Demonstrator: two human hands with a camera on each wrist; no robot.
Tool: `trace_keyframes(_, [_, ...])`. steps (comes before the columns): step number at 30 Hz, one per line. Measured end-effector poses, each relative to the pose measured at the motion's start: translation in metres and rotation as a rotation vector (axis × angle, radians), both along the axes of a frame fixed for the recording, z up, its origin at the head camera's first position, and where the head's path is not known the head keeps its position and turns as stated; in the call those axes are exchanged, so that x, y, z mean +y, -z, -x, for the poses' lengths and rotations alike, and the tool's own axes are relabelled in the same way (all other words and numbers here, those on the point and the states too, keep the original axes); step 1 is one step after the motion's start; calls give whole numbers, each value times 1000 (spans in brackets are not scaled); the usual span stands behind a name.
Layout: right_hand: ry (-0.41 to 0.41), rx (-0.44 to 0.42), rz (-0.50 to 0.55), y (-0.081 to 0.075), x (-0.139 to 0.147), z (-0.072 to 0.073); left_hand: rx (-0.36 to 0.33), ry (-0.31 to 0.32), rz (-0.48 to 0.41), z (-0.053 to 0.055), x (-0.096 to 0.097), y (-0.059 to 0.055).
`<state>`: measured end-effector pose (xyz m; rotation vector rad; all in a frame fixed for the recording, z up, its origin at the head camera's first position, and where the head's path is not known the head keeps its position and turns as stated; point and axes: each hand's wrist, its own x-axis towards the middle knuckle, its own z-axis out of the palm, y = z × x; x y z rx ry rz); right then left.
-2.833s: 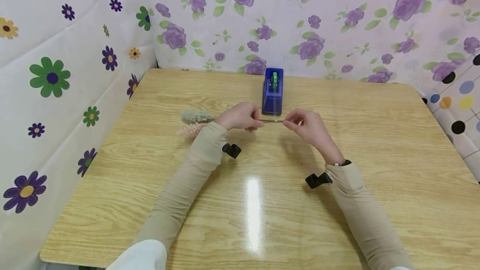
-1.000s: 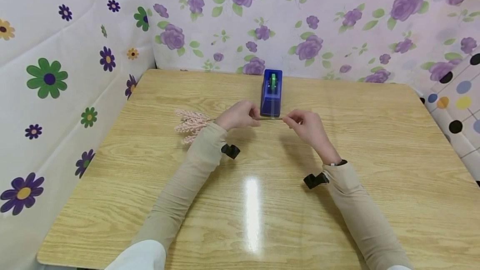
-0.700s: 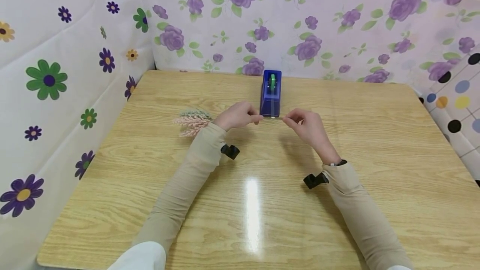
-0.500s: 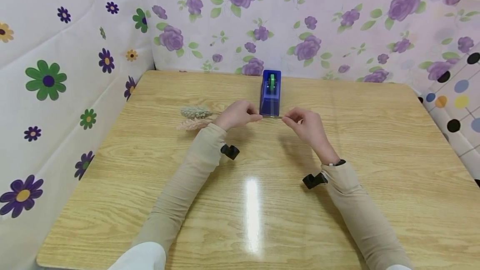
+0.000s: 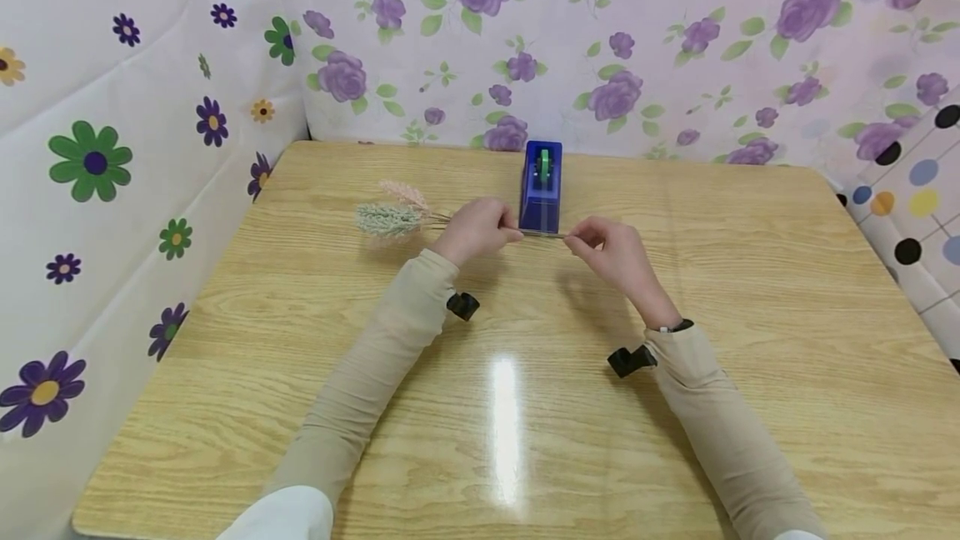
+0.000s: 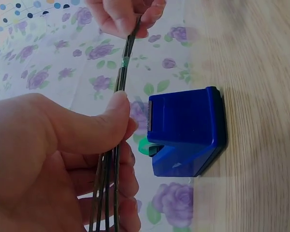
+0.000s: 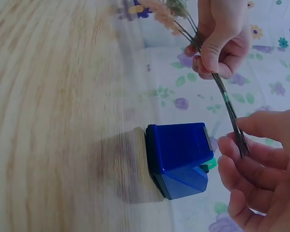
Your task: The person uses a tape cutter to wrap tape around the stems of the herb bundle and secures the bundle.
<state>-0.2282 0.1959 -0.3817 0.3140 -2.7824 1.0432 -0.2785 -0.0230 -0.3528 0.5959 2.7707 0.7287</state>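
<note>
My left hand grips a bunch of thin dark flower stems between thumb and fingers. Its fluffy flower heads, pale green and pink, stick out to the left of that hand. Farther right, my right hand pinches the stem ends with thumb and fingertips. Between the two hands a shiny band of tape goes round the stems. The bunch lies level, just in front of a blue tape dispenser that holds a green-cored roll.
The dispenser stands near the back of the wooden table, close behind the stems. A floral cloth hangs along the back edge, and another flowered cloth covers the left side.
The flower bunch has turned about its stems: the pink heads, earlier in front, are now behind the green ones. My left fingers shifted on the stems; my right hand has hardly moved.
</note>
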Motion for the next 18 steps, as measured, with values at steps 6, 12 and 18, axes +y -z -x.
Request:
trace_keyframes(6, [0, -11, 42, -1, -1, 1, -8, 1, -2, 0, -1, 1])
trace_keyframes(12, [22, -6, 26, 2, -1, 1, -44, 20, -84, 0, -4, 2])
trace_keyframes(18, [37, -4, 32, 1, 0, 0, -81, 46, -123, 1, -6, -2])
